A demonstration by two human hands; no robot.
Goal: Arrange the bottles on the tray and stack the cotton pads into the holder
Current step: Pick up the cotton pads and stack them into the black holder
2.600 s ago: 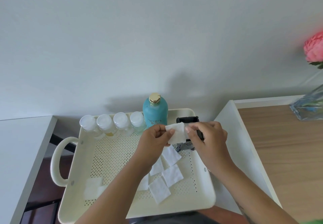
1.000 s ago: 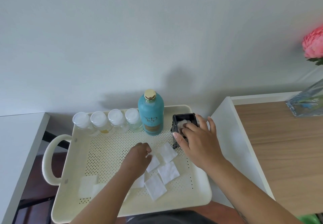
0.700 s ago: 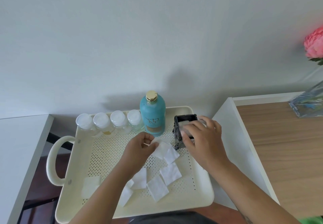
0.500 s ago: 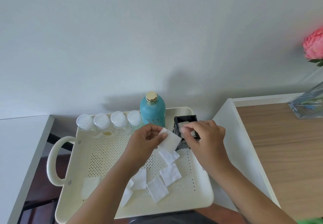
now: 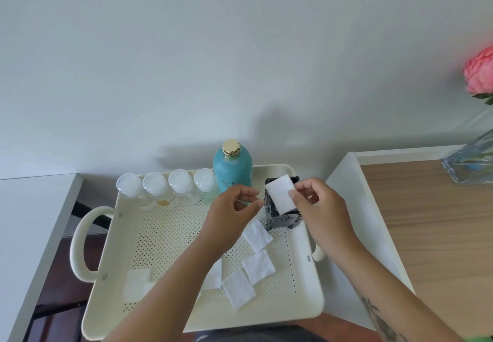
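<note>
A cream perforated tray (image 5: 170, 237) holds a teal bottle (image 5: 232, 167) with a gold cap at the back, and a row of several small clear bottles (image 5: 165, 185) with white caps left of it. A black holder (image 5: 282, 217) stands at the tray's back right. My right hand (image 5: 320, 208) pinches a white square cotton pad (image 5: 281, 193) just over the holder's top. My left hand (image 5: 234, 208) hovers beside it with fingers apart and nothing in them. Several loose cotton pads (image 5: 257, 265) lie on the tray floor, some under my left forearm.
A wooden table (image 5: 432, 224) with a white side panel stands right of the tray, with a glass vase (image 5: 472, 160) and a pink flower (image 5: 480, 72) on it. A white surface (image 5: 29, 221) lies left. The wall is close behind.
My left hand picked a pad off the tray, lifted it and passed it across; my right hand now holds it over the holder. The left hand has let go.
</note>
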